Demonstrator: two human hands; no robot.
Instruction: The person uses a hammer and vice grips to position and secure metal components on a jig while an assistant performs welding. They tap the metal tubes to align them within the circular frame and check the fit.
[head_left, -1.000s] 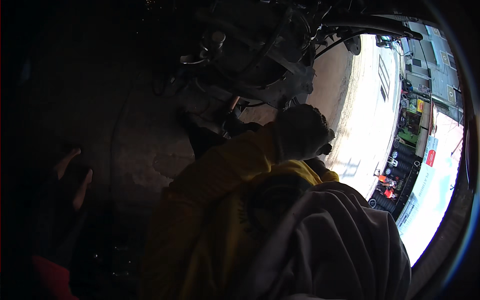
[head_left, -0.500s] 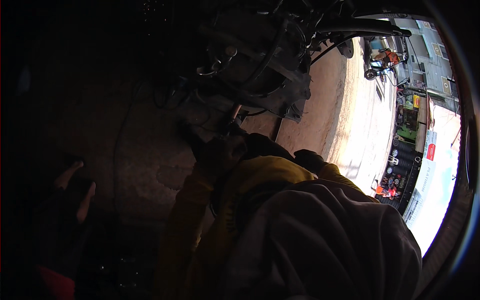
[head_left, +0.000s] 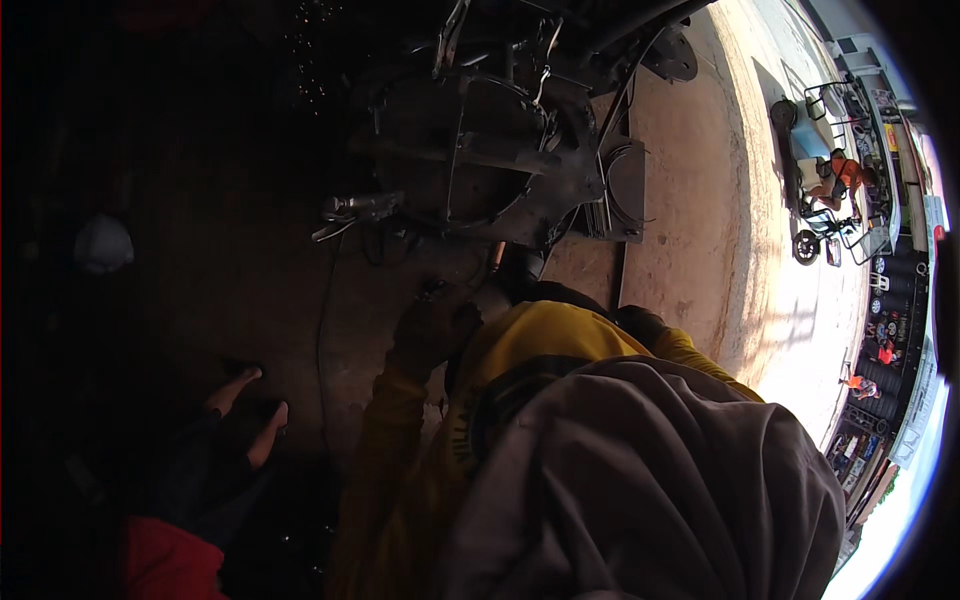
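Observation:
My left hand [head_left: 425, 332], in a yellow sleeve, is low in deep shadow in front of a dark metal assembly. Its fingers do not show clearly, and I cannot make out anything in it. Near the right side of my yellow shirt [head_left: 560, 330] is my right hand [head_left: 640, 325], dark, its fingers hidden. Beyond both hands stands the assembly, with a round metal frame [head_left: 500, 205]. A clamp-like metal tool [head_left: 362, 208] juts from its left side. Between the hands and the frame, a short copper-coloured piece [head_left: 497, 256] stands out.
Sparks [head_left: 312, 60] show at the upper left. Another person in red [head_left: 175, 560] is at the lower left, bare legs [head_left: 265, 435] stretched forward. A cable [head_left: 325, 330] crosses the floor. To the right, a sunlit road holds a three-wheeled vehicle [head_left: 815, 140] and a rider.
My view has swung, so the metal assembly, its clamp-like tool and the other person show more fully. More sparks appear at the upper left. Both hands stay in about the same places.

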